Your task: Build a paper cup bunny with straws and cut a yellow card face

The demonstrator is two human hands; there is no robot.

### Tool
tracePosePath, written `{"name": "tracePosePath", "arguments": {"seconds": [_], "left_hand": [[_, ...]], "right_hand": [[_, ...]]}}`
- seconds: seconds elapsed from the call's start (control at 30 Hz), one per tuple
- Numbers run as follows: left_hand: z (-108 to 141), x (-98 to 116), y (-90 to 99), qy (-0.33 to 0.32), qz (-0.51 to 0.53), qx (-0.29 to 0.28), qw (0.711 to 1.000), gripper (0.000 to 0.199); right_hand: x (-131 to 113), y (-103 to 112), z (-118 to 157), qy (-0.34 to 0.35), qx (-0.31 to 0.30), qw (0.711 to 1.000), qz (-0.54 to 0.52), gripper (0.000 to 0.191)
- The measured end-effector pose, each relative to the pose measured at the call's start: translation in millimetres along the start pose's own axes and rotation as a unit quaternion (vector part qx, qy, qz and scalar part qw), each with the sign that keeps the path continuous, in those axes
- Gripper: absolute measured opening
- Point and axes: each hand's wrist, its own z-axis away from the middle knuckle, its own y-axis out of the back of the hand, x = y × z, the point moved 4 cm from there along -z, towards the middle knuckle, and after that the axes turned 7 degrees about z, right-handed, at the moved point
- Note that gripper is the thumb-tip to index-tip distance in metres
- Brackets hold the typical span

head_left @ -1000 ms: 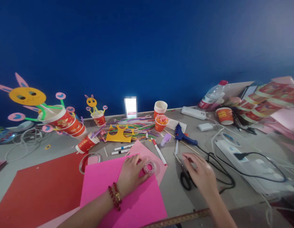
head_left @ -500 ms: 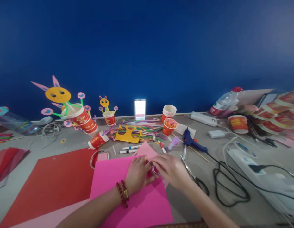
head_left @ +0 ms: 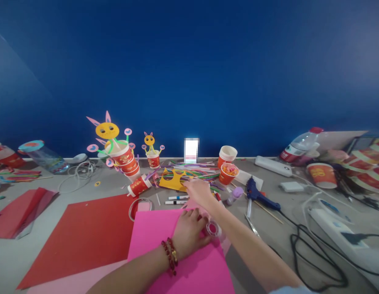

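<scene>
Over the bright pink paper (head_left: 158,232), my left hand (head_left: 191,232) is closed around a small clear ring, apparently a roll of clear tape (head_left: 212,228), at the sheet's right side. Red beads circle that wrist. My right hand (head_left: 200,192) reaches across beyond the roll, fingers drawn together at the lower right corner of the yellow paper (head_left: 173,180) with round cut-outs. Whether its fingertips touch that paper or pinch something small cannot be made out. Two markers (head_left: 177,200) lie just left of it.
Red paper (head_left: 85,232) lies left. Paper-cup figures (head_left: 120,157) stand at the back left. Cups (head_left: 228,173), a blue glue gun (head_left: 258,194), scissors (head_left: 252,224), a black cord (head_left: 311,245) and a power strip (head_left: 345,232) are on the right.
My right hand has left the tape roll and moved forward to the yellow paper. The left hand keeps the roll. The whole view has shifted slightly, so things appear farther right and lower.
</scene>
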Motion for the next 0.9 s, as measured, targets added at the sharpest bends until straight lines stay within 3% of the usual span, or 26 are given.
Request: {"name": "tracePosePath", "arguments": {"seconds": [0.27,0.53,0.9], "left_hand": [[0,-2,-1.2,-0.005,0.015,0.009,1.000,0.041],[1,1,1.8,0.002,0.005,0.001,1.000,0.040],[1,0,0.2,-0.002,0.000,0.015,1.000,0.040]], "right_hand": [[-10,-2,-3,0.041,-0.028,0.998,0.031,0.013],[-8,-9,-9,0.034,-0.026,0.998,0.056,0.029],[-2,-15,-7,-0.002,-0.021,0.998,0.054,0.031]]}}
